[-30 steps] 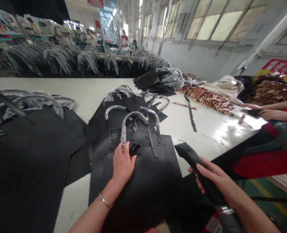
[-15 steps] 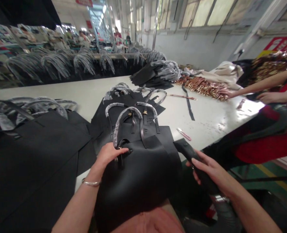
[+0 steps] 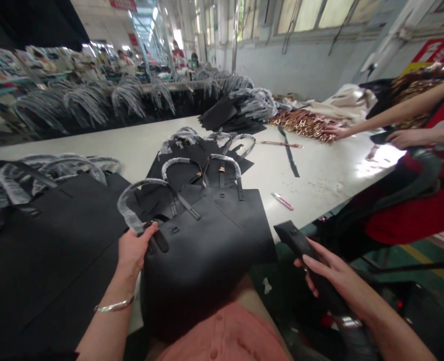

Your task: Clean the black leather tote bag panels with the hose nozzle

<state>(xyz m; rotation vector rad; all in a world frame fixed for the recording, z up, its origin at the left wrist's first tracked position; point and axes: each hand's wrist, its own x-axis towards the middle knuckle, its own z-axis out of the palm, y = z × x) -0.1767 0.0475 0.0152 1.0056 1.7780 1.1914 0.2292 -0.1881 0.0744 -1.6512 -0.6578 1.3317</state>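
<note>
White tabletop (image 3: 259, 170) spreads out beyond my left grip (image 3: 131, 250) and my right grip (image 3: 330, 271), with more black bags (image 3: 67, 245) lying left of my left grip. That left grip pinches the near bag (image 3: 207, 245) at its upper left, by the foot of a handle (image 3: 150, 181); my right grip is wrapped round a black tool (image 3: 297, 243), its flat nose apart from the bag. To handle this well, I judge the pinch should be firm but gentle, so the panel doesn't crease, and the nose should stay clear of that smooth face until the bag sits steady. Between my grips, the bag leans towards my lap: plain black, softly shiny, the handle partly sleeved in crinkled clear plastic. Just right of my left fingertips hangs a short strap end (image 3: 162, 241).
</note>
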